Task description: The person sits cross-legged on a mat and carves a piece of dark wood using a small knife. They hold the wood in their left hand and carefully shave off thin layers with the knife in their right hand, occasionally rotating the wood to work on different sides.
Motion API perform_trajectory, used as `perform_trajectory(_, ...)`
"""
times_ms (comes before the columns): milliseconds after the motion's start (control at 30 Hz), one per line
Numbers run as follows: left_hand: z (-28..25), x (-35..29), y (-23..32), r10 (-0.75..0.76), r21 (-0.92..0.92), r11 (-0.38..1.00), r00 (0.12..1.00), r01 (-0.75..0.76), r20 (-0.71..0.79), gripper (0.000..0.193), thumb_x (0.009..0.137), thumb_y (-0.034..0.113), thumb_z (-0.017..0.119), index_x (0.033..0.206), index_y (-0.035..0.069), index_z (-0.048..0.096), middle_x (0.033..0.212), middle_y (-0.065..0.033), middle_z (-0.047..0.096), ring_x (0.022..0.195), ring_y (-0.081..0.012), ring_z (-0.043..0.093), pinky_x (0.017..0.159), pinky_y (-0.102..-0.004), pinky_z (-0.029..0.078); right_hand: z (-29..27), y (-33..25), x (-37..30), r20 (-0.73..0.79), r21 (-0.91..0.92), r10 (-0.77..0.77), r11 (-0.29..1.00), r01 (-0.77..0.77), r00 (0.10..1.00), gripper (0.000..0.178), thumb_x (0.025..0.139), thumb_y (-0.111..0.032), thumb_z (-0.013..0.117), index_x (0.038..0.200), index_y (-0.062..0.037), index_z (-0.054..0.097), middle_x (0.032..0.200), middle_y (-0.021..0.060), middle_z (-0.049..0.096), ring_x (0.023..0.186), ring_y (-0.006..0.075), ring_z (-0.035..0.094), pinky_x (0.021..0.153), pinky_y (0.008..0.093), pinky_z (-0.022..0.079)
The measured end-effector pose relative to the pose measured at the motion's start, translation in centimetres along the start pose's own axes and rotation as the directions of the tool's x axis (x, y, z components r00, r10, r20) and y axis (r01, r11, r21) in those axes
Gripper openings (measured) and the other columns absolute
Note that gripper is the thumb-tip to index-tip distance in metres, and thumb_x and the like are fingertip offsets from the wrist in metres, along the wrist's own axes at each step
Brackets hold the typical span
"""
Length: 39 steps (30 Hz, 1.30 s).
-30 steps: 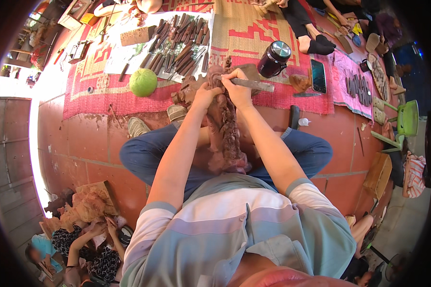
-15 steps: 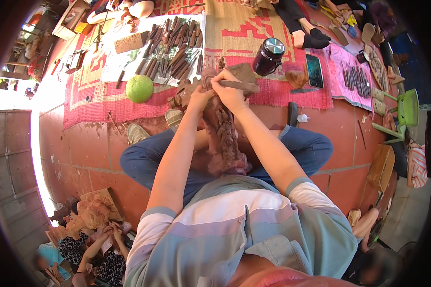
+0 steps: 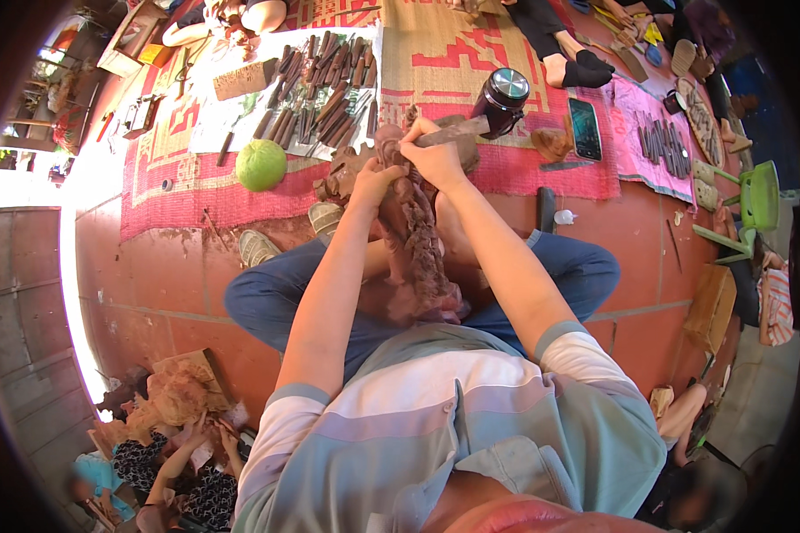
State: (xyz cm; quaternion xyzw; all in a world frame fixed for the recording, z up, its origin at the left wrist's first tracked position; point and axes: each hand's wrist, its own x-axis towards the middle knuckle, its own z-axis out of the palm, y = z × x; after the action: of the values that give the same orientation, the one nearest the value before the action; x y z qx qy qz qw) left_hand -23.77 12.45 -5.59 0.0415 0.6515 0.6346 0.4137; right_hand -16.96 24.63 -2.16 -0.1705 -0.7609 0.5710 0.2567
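Note:
Upright between my crossed legs stands a reddish-brown wooden carving [image 3: 411,253], with a rounded head [image 3: 388,138] at its far end and rough, knobbly wood along its length. My left hand [image 3: 375,184] is closed around it just below the head. Pinched in my right hand [image 3: 434,160] is a carving chisel, whose wooden handle [image 3: 458,131] sticks out to the right. The chisel's tip is hidden by my fingers, close beside the carved head.
Many chisels [image 3: 329,89] lie on a white sheet beyond, near a green round fruit [image 3: 260,165]. A dark flask [image 3: 501,99], a phone [image 3: 585,130] and more tools [image 3: 664,149] are to the right. Other people sit nearby; a green chair [image 3: 756,202] stands far right.
My right hand has shifted slightly away from me, and the chisel's handle has swung from slanting down rightward to slanting up rightward. My left hand stays on the carving.

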Motion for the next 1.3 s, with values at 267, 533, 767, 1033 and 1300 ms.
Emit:
perform_trajectory(267,0.1,0.4,-0.1,0.001,-0.025,1.000,1.000,-0.001,-0.019,0.049,0.070,0.013,0.071,0.112,-0.001,0.049,0.088,-0.0084,0.061,0.072,-0.0152,0.059,0.061,-0.0254,0.047,0.4,-0.8,0.0,-0.070,-0.108,-0.047,0.993,0.039,0.996,0.008,0.069,-0.007,0.062,0.073,-0.0037,0.055,0.067,0.0083,0.059,0.064,0.0174,0.057,0.058,0.0314,0.044)
perform_trajectory(533,0.5,-0.5,0.9,0.005,-0.124,0.992,1.000,-0.005,-0.007,0.033,0.073,0.006,0.067,0.102,0.002,0.052,0.083,-0.0068,0.060,0.071,-0.0157,0.060,0.061,-0.0277,0.049,1.5,0.1,-0.3,-0.146,-0.032,-0.088,0.996,0.084,0.985,0.011,0.067,-0.006,0.064,0.072,-0.0036,0.054,0.069,0.0084,0.059,0.064,0.0199,0.058,0.060,0.0319,0.045)
perform_trajectory(767,0.7,-0.5,0.8,0.004,-0.094,0.996,1.000,-0.005,-0.019,0.028,0.074,0.007,0.066,0.098,0.004,0.052,0.075,-0.0044,0.059,0.059,-0.0136,0.057,0.051,-0.0256,0.045,1.4,-0.2,-0.8,-0.165,-0.021,-0.153,0.988,0.151,0.974,0.010,0.074,-0.007,0.061,0.077,-0.0018,0.054,0.073,0.0087,0.058,0.071,0.0171,0.058,0.063,0.0292,0.045)
perform_trajectory(1033,0.0,0.0,0.0,0.003,-0.110,0.994,0.999,0.001,0.038,0.026,0.075,0.007,0.065,0.097,0.003,0.051,0.074,-0.0053,0.059,0.058,-0.0141,0.057,0.050,-0.0260,0.046,1.0,-0.6,-1.0,-0.047,-0.143,-0.184,0.974,0.176,0.982,0.009,0.073,-0.007,0.062,0.075,-0.0024,0.054,0.072,0.0073,0.059,0.068,0.0166,0.057,0.061,0.0289,0.045)
perform_trajectory(1300,0.2,0.4,-0.4,0.008,-0.133,0.991,1.000,-0.007,0.011,0.063,0.071,0.012,0.070,0.125,-0.004,0.040,0.100,-0.0114,0.059,0.082,-0.0181,0.060,0.066,-0.0282,0.049,1.3,0.2,-0.1,-0.061,-0.154,-0.136,0.980,0.125,0.989,0.009,0.073,-0.008,0.062,0.071,-0.0022,0.055,0.071,0.0046,0.059,0.068,0.0124,0.056,0.062,0.0267,0.044)
